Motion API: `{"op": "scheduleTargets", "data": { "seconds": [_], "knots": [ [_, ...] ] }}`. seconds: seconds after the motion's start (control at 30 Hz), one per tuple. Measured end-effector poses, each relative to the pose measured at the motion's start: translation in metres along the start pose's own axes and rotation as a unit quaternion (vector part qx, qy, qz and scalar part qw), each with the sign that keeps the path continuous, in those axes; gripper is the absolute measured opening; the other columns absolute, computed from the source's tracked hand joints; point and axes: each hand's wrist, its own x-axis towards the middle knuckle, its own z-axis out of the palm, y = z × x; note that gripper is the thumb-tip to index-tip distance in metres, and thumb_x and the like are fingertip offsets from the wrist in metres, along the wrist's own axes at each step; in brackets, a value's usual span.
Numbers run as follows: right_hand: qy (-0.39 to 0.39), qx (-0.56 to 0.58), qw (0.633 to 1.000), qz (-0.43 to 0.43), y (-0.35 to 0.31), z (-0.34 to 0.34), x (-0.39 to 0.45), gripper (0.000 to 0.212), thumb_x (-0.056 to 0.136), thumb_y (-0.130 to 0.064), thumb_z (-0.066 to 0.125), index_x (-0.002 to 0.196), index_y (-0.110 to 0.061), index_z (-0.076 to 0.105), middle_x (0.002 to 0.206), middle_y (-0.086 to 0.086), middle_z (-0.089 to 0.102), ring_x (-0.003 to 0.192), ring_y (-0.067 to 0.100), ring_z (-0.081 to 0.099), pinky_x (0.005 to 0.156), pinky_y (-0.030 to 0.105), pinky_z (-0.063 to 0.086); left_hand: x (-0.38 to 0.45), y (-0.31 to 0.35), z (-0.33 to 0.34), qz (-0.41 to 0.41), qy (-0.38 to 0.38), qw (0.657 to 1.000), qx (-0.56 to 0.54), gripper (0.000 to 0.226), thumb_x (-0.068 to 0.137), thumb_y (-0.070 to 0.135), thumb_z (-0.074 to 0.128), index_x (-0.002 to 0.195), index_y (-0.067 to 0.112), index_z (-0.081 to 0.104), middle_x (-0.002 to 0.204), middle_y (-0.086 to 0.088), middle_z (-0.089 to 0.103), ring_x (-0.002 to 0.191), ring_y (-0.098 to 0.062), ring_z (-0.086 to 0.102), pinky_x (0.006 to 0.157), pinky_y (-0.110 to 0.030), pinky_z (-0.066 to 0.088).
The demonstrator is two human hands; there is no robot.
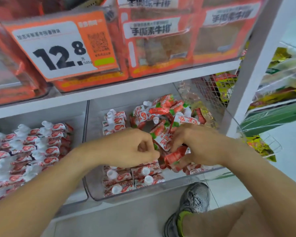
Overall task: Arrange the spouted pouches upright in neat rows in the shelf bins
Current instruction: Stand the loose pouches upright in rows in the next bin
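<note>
- Reaching into the clear plastic bin point(92, 190) at centre frame, both hands meet over its middle.
- The left hand point(135, 147) has its fingers curled in, thumb and forefinger pressed together at the edge of a red-and-white spouted pouch point(162, 135); whether they actually pinch it or only touch it I cannot tell.
- The right hand point(198, 144) curls round that same pouch from the right, and its lower fingers also wrap a crumpled red pouch point(175, 157) just beneath.
- At the back of this bin, upper centre, a loose heap of pouches point(166, 110) lies tilted every way, white caps pointing in different directions.
- On the bin's left side a short upright row point(114, 122) stands behind the left hand, and more upright pouches point(132, 178) stand in rows at the front wall, caps up.
- A second clear bin point(83, 134), at left of frame, holds packed rows of the same pouches point(29, 151), leaning a little and blurred.
- On the shelf above, upper half of the frame, orange snack packs point(159, 38) sit behind a clear front, with a price card reading 12.8 point(58, 50).
- At right, past the white shelf upright point(253, 65), yellow and green bags point(280, 79) lie in another rack; their print is unreadable.
- A wire-mesh panel point(207, 91) hides most of what lies behind it.
- The hands cover the middle of the bin, so the pouches beneath them cannot be seen.
- At lower right, a grey shoe point(195, 197) with lime trim and a bare knee point(237, 219) are cut by the frame edge.
</note>
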Motion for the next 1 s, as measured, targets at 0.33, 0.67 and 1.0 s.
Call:
{"op": "scheduleTargets", "data": {
  "seconds": [0.33,0.67,1.0],
  "knots": [
    [0.228,0.054,0.962,0.14,0.029,-0.023,-0.03,0.045,0.083,-0.023,0.076,0.126,-0.02,0.064,0.116,-0.001,0.062,0.103,0.015,0.056,0.086,0.017,0.041,0.046,-0.008,0.002,-0.079,-0.001,0.996,0.04,0.036,0.085,0.054,0.064,0.093,0.021,0.077,0.092,0.002,0.075,0.086,-0.016,0.069,0.083,-0.041,0.056],
    [0.057,-0.022,0.997,0.053,0.0,0.0,0.004,0.079,0.06,-0.051,0.086,0.131,-0.035,0.056,0.119,-0.012,0.04,0.113,0.013,0.034,0.096,0.029,0.039,0.063,-0.014,0.017,-0.149,0.002,0.987,-0.066,0.035,0.068,0.03,0.086,0.09,0.023,0.059,0.096,0.001,0.069,0.09,-0.018,0.067,0.086,-0.042,0.056],
    [0.088,0.008,0.994,0.07,0.012,0.001,0.015,0.084,0.051,-0.052,0.09,0.125,-0.029,0.059,0.123,-0.01,0.051,0.112,0.011,0.035,0.092,0.023,0.033,0.06,-0.011,0.021,-0.046,0.103,0.988,-0.105,0.037,0.076,0.005,0.079,0.081,0.022,0.046,0.077,-0.003,0.066,0.066,-0.011,0.062,0.068,-0.035,0.057]
  ]
}}
